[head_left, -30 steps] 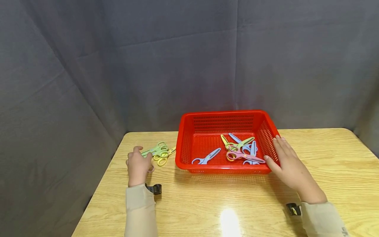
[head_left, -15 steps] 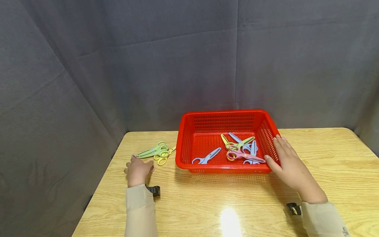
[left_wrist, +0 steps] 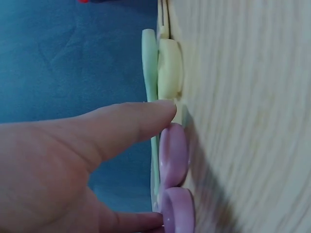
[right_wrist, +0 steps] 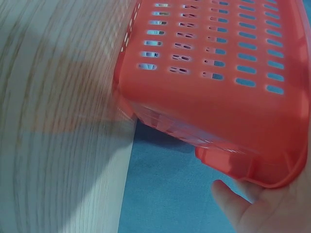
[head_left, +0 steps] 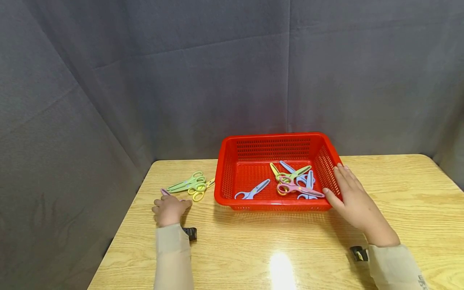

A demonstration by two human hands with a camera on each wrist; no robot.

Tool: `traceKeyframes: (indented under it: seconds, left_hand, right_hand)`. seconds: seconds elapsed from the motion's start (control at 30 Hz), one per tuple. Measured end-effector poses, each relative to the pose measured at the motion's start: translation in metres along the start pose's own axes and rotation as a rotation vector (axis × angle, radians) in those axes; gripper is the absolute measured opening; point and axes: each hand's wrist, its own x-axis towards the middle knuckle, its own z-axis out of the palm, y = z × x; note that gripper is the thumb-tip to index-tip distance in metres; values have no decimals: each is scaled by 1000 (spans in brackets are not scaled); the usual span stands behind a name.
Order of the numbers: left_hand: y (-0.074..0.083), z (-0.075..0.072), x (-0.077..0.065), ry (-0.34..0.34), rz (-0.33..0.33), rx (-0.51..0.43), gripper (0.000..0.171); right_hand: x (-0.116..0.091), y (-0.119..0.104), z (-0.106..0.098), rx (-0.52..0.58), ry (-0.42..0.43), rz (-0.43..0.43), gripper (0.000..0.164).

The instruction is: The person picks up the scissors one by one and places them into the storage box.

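On the left of the table, my left hand (head_left: 170,210) is over a pair of pink scissors (head_left: 164,192), covering most of them. The left wrist view shows the thumb stretched out beside one pink handle loop (left_wrist: 174,150) and a finger at the other loop. Green scissors (head_left: 186,185) and yellow scissors (head_left: 199,195) lie just beyond. My right hand (head_left: 357,205) rests on the right rim of the red basket (head_left: 264,202), fingers extended and thumb at the near corner. Inside the basket are blue scissors (head_left: 253,190), pink scissors (head_left: 299,189) and several other pairs.
The wooden table (head_left: 235,249) extends in front of and to the right of the basket. A grey curtain (head_left: 224,88) hangs behind the table and along its left side. Black wrist mounts (head_left: 190,233) sit at both cuffs.
My left hand has drawn back towards me from the green scissors to the pink pair, and its thumb has spread to the right. The right hand stays on the basket.
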Motion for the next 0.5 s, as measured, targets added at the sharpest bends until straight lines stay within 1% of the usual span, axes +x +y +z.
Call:
traceKeyframes:
  seconds: [0.17,0.27,0.37,0.5]
  left_hand:
    - [0,3,1,10,-26,-11,87]
    - [0,2,1,15,-41,-24,85]
    - [0,1,1,19,-38,-21,82]
    - [-2,-1,2,18,-8,12,81]
  right_hand:
    - [0,0,0,-1,0,4,76]
    - [1,1,1,-2,1,0,76]
    - [1,1,2,-4,7,-4,76]
    - [0,1,2,-5,10,-4,75]
